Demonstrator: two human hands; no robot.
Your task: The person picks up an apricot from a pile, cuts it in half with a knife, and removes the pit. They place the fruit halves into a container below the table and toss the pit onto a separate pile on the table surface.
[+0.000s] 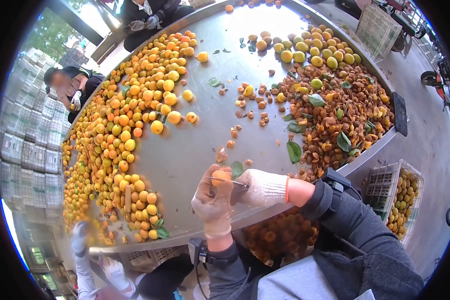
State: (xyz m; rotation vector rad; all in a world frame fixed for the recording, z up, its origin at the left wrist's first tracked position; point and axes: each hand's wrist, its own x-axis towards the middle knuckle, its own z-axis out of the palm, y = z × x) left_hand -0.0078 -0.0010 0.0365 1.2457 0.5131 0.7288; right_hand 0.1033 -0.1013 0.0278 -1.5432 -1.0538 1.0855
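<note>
Head view: The left hand [212,202] pinches 1 orange fruit [220,176] between thumb and fingers, above the near edge of the worktop [185,145]. The right hand [259,187], just beside it, is closed around 1 knife [239,184]; its blade lies across the fruit. Whole fruit [152,197] lies left of the left hand; a heap of brown pieces [330,127] lies beyond and right of the right hand. Step in hand, as judged: cutting. Cut depth cannot be determined. Next move calls for a firm pinch, controlled blade pressure and fingertips clear of the edge.
</note>
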